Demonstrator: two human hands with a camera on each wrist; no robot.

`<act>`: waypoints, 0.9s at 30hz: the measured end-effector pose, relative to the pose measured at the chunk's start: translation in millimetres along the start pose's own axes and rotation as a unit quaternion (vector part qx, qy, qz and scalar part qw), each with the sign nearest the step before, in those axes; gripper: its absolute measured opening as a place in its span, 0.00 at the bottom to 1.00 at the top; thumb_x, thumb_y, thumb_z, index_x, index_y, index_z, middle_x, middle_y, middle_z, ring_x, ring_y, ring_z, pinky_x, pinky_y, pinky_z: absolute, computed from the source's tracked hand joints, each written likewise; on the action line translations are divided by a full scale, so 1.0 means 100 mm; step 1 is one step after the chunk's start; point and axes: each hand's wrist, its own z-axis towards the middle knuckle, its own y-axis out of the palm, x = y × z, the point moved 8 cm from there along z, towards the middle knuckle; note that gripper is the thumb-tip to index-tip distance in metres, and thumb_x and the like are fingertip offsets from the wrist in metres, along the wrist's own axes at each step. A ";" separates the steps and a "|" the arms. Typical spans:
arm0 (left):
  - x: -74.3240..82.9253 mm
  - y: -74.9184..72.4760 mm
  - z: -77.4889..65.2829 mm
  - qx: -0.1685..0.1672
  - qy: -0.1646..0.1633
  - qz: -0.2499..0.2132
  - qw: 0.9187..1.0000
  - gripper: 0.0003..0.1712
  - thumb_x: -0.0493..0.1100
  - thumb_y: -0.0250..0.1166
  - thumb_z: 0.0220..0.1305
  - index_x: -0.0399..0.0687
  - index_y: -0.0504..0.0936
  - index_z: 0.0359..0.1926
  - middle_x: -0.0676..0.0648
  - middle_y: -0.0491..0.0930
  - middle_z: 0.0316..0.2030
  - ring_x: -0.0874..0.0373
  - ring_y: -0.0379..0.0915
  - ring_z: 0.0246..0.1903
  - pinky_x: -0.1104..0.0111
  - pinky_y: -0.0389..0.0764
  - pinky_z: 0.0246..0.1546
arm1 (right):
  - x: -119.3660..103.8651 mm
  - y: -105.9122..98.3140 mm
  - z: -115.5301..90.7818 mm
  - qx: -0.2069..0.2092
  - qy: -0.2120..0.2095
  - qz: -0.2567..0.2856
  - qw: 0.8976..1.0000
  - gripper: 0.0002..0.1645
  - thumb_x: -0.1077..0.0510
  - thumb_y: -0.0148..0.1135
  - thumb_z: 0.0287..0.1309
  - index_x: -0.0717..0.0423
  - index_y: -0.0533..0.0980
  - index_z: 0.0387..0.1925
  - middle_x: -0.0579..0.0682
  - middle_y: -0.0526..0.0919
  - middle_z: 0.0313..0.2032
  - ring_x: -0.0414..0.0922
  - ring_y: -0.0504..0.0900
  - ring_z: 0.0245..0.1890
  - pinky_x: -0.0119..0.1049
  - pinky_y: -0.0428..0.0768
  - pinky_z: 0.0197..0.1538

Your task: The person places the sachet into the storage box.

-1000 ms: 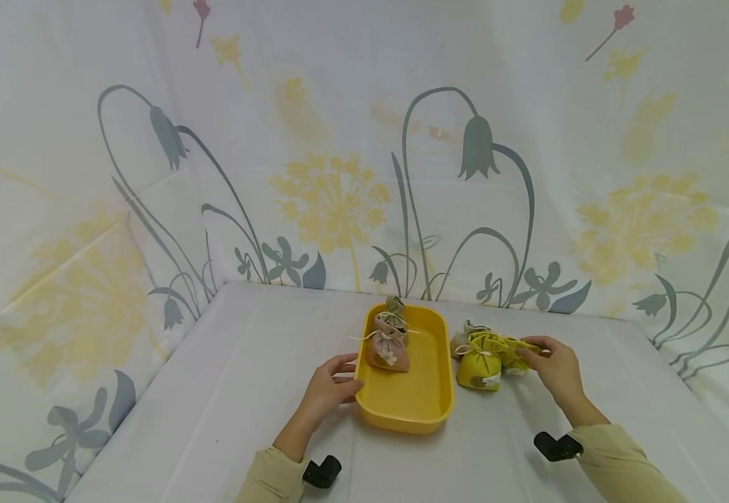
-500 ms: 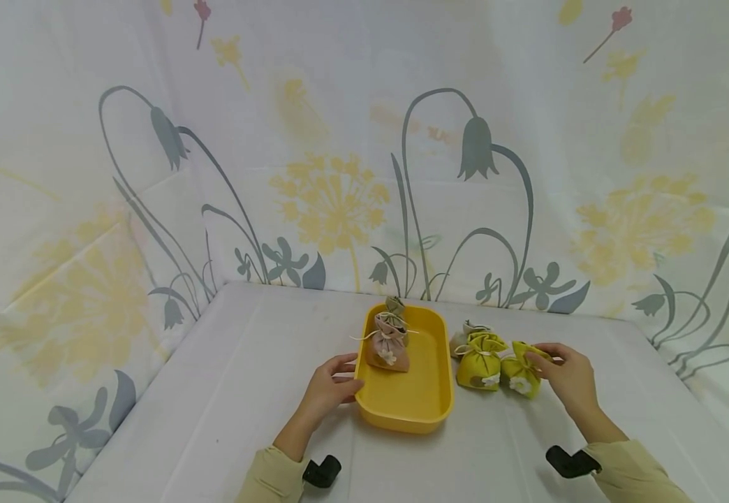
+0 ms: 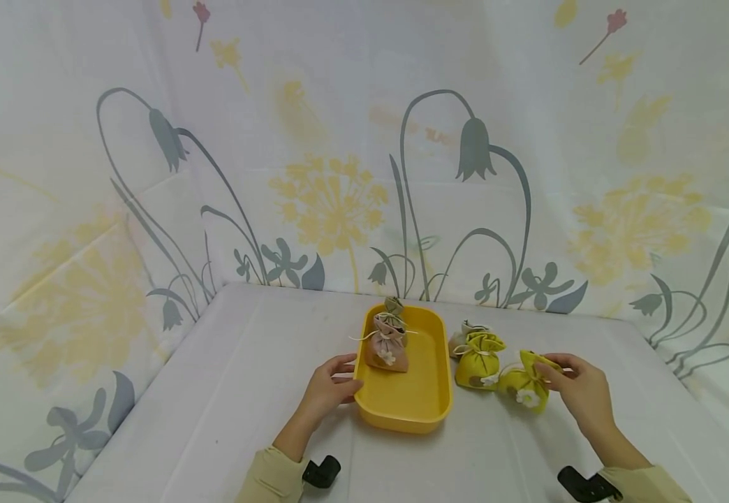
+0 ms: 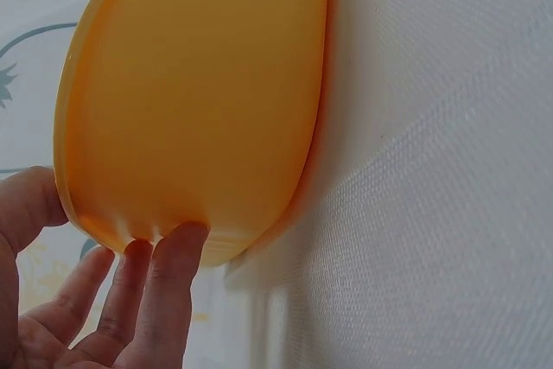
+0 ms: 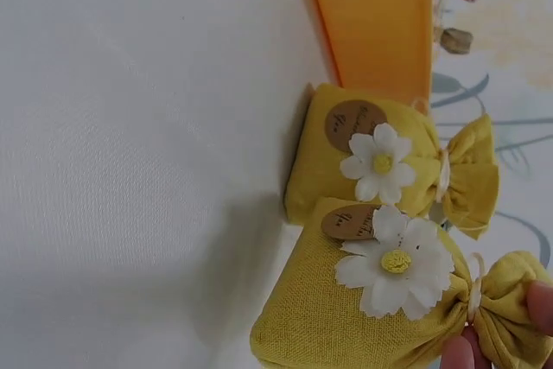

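My left hand (image 3: pixel 329 385) grips the near left side of a yellow plastic tray (image 3: pixel 402 412), thumb at its rim and fingertips against the outer wall (image 4: pixel 199 110). Inside the tray stand a pinkish drawstring sachet (image 3: pixel 388 349) and, behind it, a greenish one (image 3: pixel 394 305). On the right, my right hand (image 3: pixel 581 391) pinches the gathered top of a yellow-green drawstring sachet (image 3: pixel 524 388) with a white cloth flower. In the right wrist view this sachet (image 5: pixel 346 326) is tilted in front of a second yellow-green sachet (image 5: pixel 324 162).
Right of the tray the second yellow-green sachet (image 3: pixel 477 367) stands upright. A greyish sachet (image 3: pixel 463 342) is partly hidden behind it. The white-covered table (image 3: pixel 245 363) meets a flower-printed cloth backdrop (image 3: pixel 352 140) at the back.
My right hand has drawn the held yellow-green sachet rightward and nearer, away from the other sachets, and its flower has come into view. My left hand and the tray have stayed in place.
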 end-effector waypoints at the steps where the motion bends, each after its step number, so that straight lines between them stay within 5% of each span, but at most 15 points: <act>1: 0.00 0.00 0.00 0.000 0.000 0.000 1.000 0.29 0.37 0.65 0.57 0.41 0.70 0.60 0.37 0.73 0.51 0.50 0.77 0.43 0.63 0.82 0.34 | -0.10 0.00 -0.05 -0.001 0.001 -0.002 1.000 0.30 0.43 0.65 0.52 0.65 0.77 0.44 0.53 0.81 0.36 0.38 0.80 0.27 0.31 0.81 0.29; 8: 0.01 -0.01 0.00 0.001 -0.003 0.001 1.000 0.29 0.37 0.65 0.57 0.41 0.70 0.61 0.38 0.73 0.51 0.50 0.77 0.43 0.63 0.82 0.34 | -0.56 0.00 -0.29 -0.001 -0.007 -0.003 1.000 0.26 0.50 0.63 0.57 0.69 0.75 0.46 0.50 0.82 0.34 0.34 0.79 0.28 0.29 0.81 0.31; 18: 0.03 -0.01 -0.01 0.000 0.002 0.006 1.000 0.29 0.37 0.66 0.56 0.40 0.70 0.60 0.38 0.73 0.50 0.50 0.77 0.41 0.64 0.82 0.34 | -0.76 0.06 -0.34 0.001 -0.031 0.015 0.999 0.23 0.52 0.64 0.56 0.68 0.76 0.45 0.41 0.81 0.30 0.35 0.80 0.27 0.29 0.81 0.31; 27: 0.04 -0.01 -0.01 0.000 0.012 0.008 1.000 0.30 0.36 0.67 0.55 0.39 0.71 0.60 0.39 0.74 0.47 0.51 0.77 0.40 0.64 0.82 0.34 | -0.99 0.20 -0.37 -0.017 -0.066 0.046 0.997 0.21 0.56 0.64 0.56 0.70 0.76 0.44 0.46 0.83 0.32 0.36 0.80 0.27 0.30 0.82 0.31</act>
